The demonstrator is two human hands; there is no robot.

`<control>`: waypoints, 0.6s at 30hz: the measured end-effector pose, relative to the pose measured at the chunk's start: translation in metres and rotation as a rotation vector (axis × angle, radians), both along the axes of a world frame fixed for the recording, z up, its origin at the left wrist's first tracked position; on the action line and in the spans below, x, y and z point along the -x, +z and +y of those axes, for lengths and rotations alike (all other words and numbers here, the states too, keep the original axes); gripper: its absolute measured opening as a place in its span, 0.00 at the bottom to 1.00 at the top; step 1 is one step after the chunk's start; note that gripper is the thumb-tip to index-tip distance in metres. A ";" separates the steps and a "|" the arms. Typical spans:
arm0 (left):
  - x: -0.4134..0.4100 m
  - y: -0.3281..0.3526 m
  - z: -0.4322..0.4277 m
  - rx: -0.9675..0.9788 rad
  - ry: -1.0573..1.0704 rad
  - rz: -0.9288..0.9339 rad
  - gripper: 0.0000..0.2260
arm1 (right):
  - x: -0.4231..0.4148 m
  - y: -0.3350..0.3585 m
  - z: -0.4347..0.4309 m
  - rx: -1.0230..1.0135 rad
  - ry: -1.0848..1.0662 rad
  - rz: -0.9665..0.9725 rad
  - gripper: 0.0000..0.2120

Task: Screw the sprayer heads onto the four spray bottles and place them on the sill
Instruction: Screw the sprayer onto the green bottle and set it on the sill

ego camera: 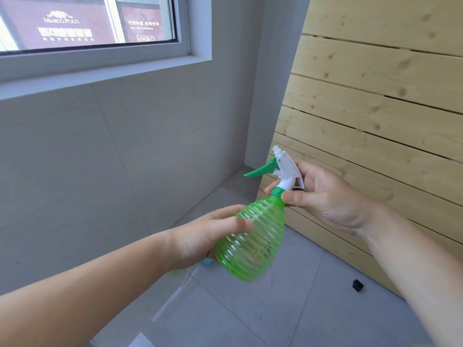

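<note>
A slatted wooden panel [375, 108] leans against the grey wall, and just left of its lower edge a ribbed green spray bottle [253, 236] is held in the air above the tiled floor [275, 309], tilted with its neck toward the panel. The left hand [208, 236] wraps the bottle's belly from the far side, forearm stretched forward. The right hand [323, 194], nearest the panel, pinches the green collar of the white sprayer head [283, 169] between thumb and fingers, wrist bent inward.
</note>
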State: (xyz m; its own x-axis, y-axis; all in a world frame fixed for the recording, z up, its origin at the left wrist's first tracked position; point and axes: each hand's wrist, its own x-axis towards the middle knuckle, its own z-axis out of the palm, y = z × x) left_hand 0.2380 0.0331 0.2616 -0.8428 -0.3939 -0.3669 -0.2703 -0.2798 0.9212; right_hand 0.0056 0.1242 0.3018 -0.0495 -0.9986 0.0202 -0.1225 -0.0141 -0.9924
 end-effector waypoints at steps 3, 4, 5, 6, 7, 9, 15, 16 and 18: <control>0.002 0.003 0.004 0.077 0.013 -0.006 0.24 | -0.002 -0.004 -0.002 -0.025 -0.039 0.019 0.25; 0.003 0.004 0.005 0.100 0.018 -0.015 0.23 | -0.004 -0.005 -0.003 -0.028 -0.060 0.054 0.24; 0.003 0.005 0.006 0.118 0.023 -0.026 0.22 | -0.007 -0.006 -0.004 -0.032 -0.085 0.089 0.24; 0.003 0.005 0.006 0.129 0.026 -0.039 0.22 | -0.010 -0.007 -0.005 -0.035 -0.113 0.114 0.23; 0.003 0.005 0.005 0.129 0.022 -0.049 0.22 | -0.014 -0.009 -0.006 -0.038 -0.145 0.131 0.21; 0.002 0.005 0.005 0.114 0.005 -0.071 0.22 | -0.019 -0.011 -0.008 -0.032 -0.205 0.156 0.16; 0.002 0.004 0.001 0.152 0.033 -0.050 0.24 | -0.014 -0.006 -0.006 -0.055 -0.104 -0.119 0.18; 0.002 0.004 0.000 0.163 0.031 -0.046 0.25 | -0.013 -0.007 -0.005 -0.046 -0.089 -0.097 0.18; 0.001 0.001 0.001 0.169 0.018 -0.043 0.26 | -0.015 -0.011 -0.007 -0.036 -0.115 0.021 0.15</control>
State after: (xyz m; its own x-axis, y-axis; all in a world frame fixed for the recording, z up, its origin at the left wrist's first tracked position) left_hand 0.2366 0.0338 0.2629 -0.8201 -0.4679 -0.3293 -0.3065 -0.1266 0.9434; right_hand 0.0205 0.1177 0.2912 -0.1642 -0.9863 -0.0135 -0.1416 0.0371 -0.9892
